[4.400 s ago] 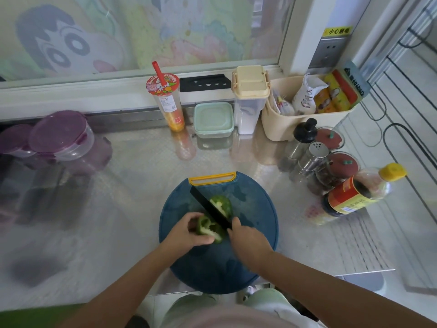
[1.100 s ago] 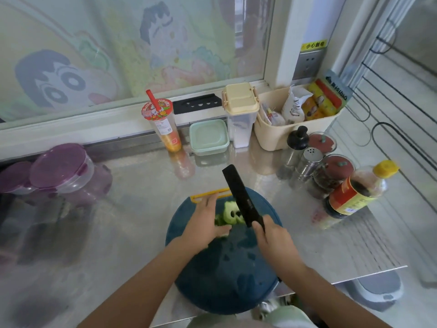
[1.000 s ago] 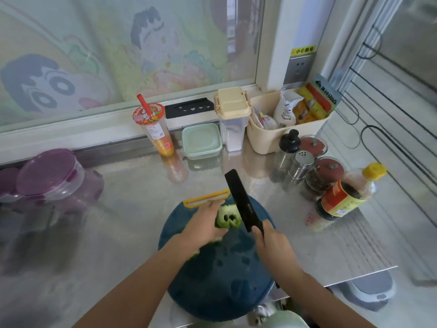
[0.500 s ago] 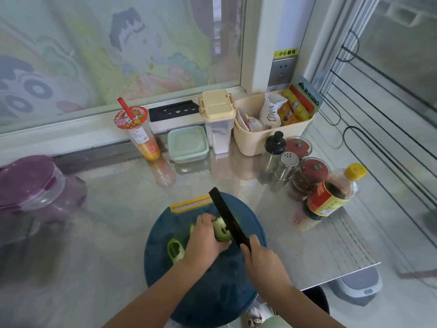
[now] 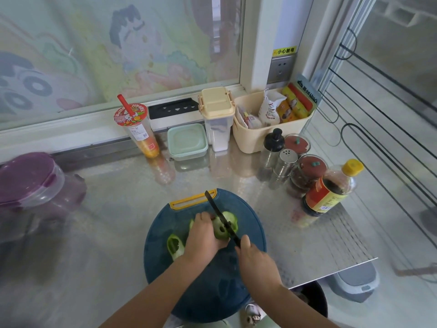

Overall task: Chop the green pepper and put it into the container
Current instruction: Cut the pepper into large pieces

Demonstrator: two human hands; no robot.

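Note:
A round blue cutting board with a yellow handle lies at the counter's front edge. On it my left hand holds down a green pepper piece. My right hand grips a black knife, whose blade lies across that piece. Another cut pepper piece lies on the board left of my left hand. A lidded mint-green container stands at the back of the counter.
A purple-lidded jar stands at left. At the back are a drink cup with a red straw, a cream-lidded canister and a beige basket. Shakers, jars and a sauce bottle crowd the right.
The knife, held raised a second ago, has come down onto the pepper piece. One pepper piece now lies apart at the left of the board. The view has shifted left.

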